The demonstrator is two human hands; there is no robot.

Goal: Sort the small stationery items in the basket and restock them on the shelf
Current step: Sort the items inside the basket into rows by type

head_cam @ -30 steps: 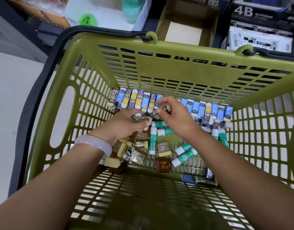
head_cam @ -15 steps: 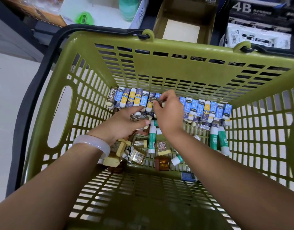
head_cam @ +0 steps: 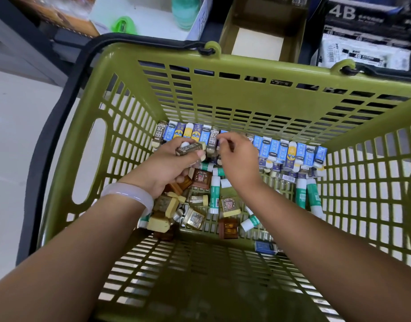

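While both forearms reach down into the olive-green plastic basket [head_cam: 223, 94], the left hand [head_cam: 169, 168] grips a brown-sleeved 2B eraser [head_cam: 190, 148] lying crosswise between its thumb and curled fingers, the eraser's pale end poking out toward the right. A pale bangle [head_cam: 130, 194] circles that wrist. The right hand [head_cam: 238, 156] hovers just beside it, its fingertips [head_cam: 224, 138] bent and pinched together at the top edge of the row of erasers [head_cam: 290, 151] standing against the basket's far wall; what exactly they nip is too small to tell, though they touch a dark-sleeved 2B eraser [head_cam: 213, 138] standing in the row. Left of the hands the row runs on with blue and yellow sleeves and ends in another brown 2B eraser [head_cam: 160, 133] at the corner.

Below the hands, loose stock lies scattered on the basket floor: green-and-white glue sticks [head_cam: 215, 194], with two more [head_cam: 309, 194] near the right wall, small brown and cream boxed items [head_cam: 229, 205], and a blue eraser [head_cam: 266, 247] alone near the right forearm.

Beyond the basket's black handle [head_cam: 139, 40] are shelf trays: an open cardboard box [head_cam: 258, 40], packs marked 4B [head_cam: 367, 49] on the right, and a white tray [head_cam: 139, 12] holding a green object on the left.
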